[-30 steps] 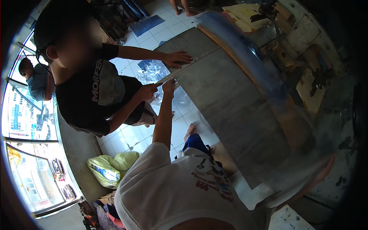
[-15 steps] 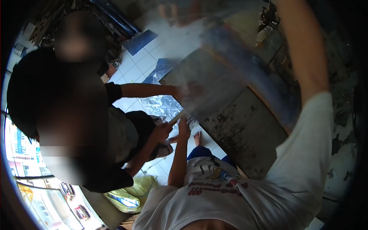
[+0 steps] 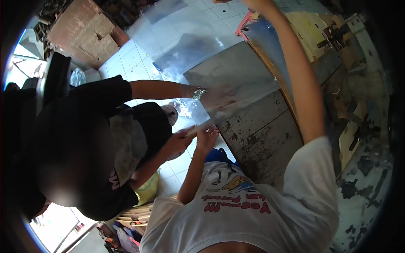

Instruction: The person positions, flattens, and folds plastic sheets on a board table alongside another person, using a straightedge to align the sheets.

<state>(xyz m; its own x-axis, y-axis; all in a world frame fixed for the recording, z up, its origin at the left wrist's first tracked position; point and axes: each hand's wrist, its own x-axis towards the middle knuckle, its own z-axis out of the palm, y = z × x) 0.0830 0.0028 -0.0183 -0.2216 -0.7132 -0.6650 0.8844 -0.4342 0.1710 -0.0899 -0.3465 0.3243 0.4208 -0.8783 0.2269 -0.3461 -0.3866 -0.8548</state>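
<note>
A clear plastic sheet [image 3: 249, 80] lies over the far part of a dark, stained tabletop [image 3: 261, 139]. My left hand [image 3: 208, 138] is at the sheet's near left corner, fingers curled at its edge. Beside it, a co-worker's hand [image 3: 179, 141] grips a pale, narrow strip [image 3: 198, 128] along that edge. The co-worker's other hand [image 3: 219, 96] is on or under the sheet and shows hazily through it. My right arm stretches forward over the table, and my right hand [image 3: 258, 5] is cut off by the top of the view, its fingers hidden.
The co-worker in a dark shirt stands close on my left. A wooden strip [image 3: 280, 86] edges the table's right side. Beyond it are yellowish boards [image 3: 310, 36] and a metal fixture [image 3: 333, 36]. A reddish-brown panel [image 3: 84, 31] leans at the back left above white floor tiles [image 3: 130, 55].
My view has shifted. My right hand now appears at the top edge. The blurred sheet now lies flatter over the tabletop; my left hand stays by the co-worker's strip.
</note>
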